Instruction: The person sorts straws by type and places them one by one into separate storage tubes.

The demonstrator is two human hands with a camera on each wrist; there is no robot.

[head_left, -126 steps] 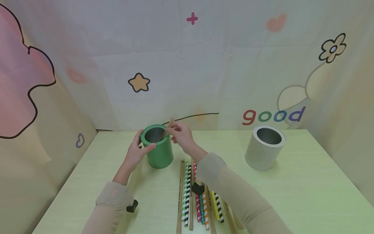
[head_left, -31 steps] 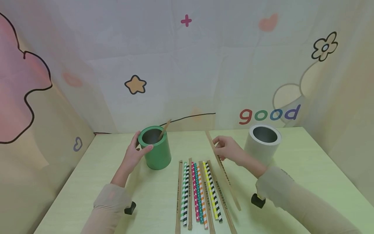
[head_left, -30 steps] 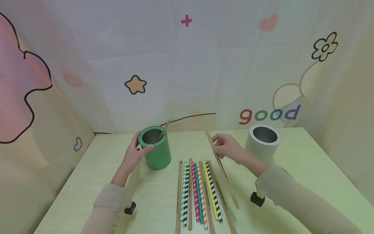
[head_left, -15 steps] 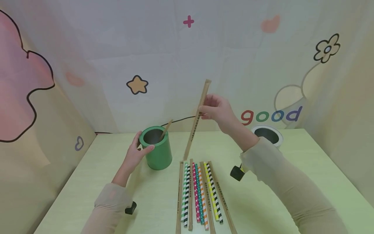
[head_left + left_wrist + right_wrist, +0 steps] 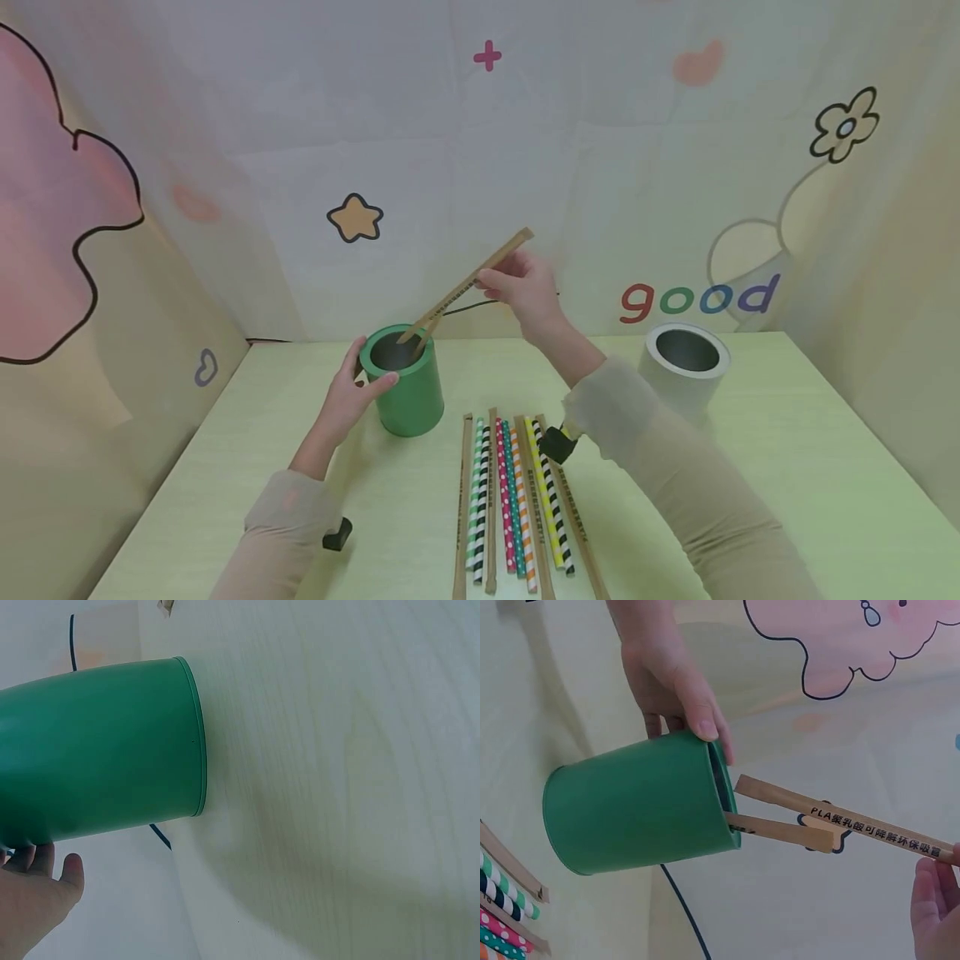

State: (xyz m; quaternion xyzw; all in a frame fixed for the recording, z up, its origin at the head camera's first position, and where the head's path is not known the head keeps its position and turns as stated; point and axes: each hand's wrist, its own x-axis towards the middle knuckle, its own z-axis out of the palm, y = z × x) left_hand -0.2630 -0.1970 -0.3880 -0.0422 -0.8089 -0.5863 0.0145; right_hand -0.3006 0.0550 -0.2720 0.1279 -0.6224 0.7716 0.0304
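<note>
My left hand [image 5: 351,392] holds the green canister [image 5: 411,400] by its rim, thumb in front and fingers round the left side. The canister stands upright at the back left. Between thumb and fingers, my right hand [image 5: 525,292] pinches a brown paper-wrapped straw [image 5: 467,286] with printed lettering. This straw slants down left, its lower end over the canister's mouth; in the right wrist view that end [image 5: 751,787] is just outside the rim. Another wrapped straw [image 5: 791,832] leans out of the canister, its lower part hidden inside.
A row of straws lies in the middle of the table: brown wrapped ones [image 5: 461,508] among striped ones [image 5: 482,508] and dotted ones [image 5: 506,500]. A white canister [image 5: 678,387] stands at the back right. A printed cloth [image 5: 420,167] hangs behind the table.
My right hand has lifted the wrapped straw from right of the row and carried it left to the green canister, tilting it over. Earlier it let go of another wrapped straw there. Left hand stays.
</note>
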